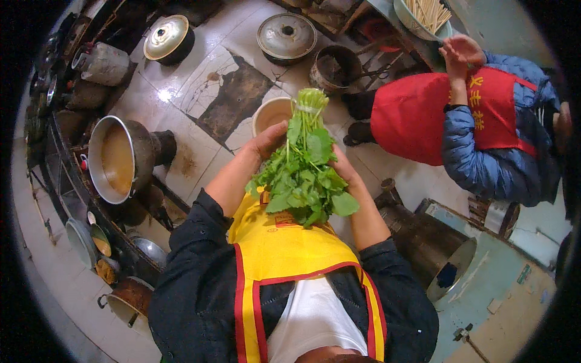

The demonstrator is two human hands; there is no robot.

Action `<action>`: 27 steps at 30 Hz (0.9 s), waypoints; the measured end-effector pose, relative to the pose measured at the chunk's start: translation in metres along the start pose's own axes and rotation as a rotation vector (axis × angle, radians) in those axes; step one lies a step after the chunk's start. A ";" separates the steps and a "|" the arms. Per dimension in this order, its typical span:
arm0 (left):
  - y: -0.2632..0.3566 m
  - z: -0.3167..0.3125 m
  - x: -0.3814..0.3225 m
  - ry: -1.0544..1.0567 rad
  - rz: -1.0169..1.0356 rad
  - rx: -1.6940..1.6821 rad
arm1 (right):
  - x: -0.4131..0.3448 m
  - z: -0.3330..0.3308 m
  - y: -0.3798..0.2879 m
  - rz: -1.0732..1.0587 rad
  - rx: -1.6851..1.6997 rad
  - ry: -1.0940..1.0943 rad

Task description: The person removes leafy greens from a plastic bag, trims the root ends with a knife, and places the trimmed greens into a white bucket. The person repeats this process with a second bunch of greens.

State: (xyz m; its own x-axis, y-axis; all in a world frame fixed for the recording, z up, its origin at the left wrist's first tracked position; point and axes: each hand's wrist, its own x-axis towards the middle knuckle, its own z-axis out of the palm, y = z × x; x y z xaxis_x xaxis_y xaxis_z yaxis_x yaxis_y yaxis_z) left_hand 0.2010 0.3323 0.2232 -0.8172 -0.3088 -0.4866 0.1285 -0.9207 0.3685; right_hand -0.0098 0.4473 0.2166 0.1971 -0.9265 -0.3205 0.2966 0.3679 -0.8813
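Observation:
A tied bunch of leafy green herbs point(308, 172) is held between my two hands in front of my yellow apron, its cut stems pointing away from me and its leaves towards me. My left hand point(271, 139) grips the bunch from the left side, thumb towards the stems. On the right side, my right hand point(344, 164) supports it, its fingers partly hidden by the leaves. A pale band circles the stems. Just beyond my left hand, partly behind the bunch, stands a round cream-coloured basin point(268, 115) on the floor.
At the left is a large metal pot point(111, 159) of brownish liquid. Lidded pots point(287, 36) and a dark bucket point(336, 68) stand on the tiled floor point(199, 81), which has a broken patch. A person in a red apron point(408, 118) is at the right, near a bowl of sticks point(424, 20).

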 end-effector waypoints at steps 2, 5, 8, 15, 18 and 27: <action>-0.001 0.004 -0.001 -0.066 -0.046 -0.259 | 0.005 0.019 -0.020 0.008 -0.016 0.010; 0.007 0.010 -0.001 -0.340 0.021 -0.226 | 0.017 0.050 -0.048 0.047 -0.181 0.091; 0.018 0.013 -0.004 -0.403 -0.005 -0.200 | 0.015 0.062 -0.074 0.036 -0.409 0.098; 0.038 -0.015 0.000 -0.185 0.167 -0.010 | 0.021 0.051 -0.107 -0.023 -0.683 0.354; 0.049 -0.032 0.006 0.023 0.131 0.250 | 0.038 0.056 -0.121 -0.292 -0.670 0.540; 0.072 -0.011 0.005 -0.087 0.209 0.529 | 0.100 0.061 -0.133 -0.551 -1.286 0.287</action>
State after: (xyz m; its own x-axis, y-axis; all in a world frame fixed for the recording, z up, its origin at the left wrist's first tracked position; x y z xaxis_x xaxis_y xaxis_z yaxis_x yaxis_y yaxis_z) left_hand 0.2124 0.2613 0.2382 -0.8507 -0.4300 -0.3024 0.0117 -0.5906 0.8069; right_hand 0.0277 0.3106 0.3225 0.0984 -0.9658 0.2398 -0.7982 -0.2205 -0.5607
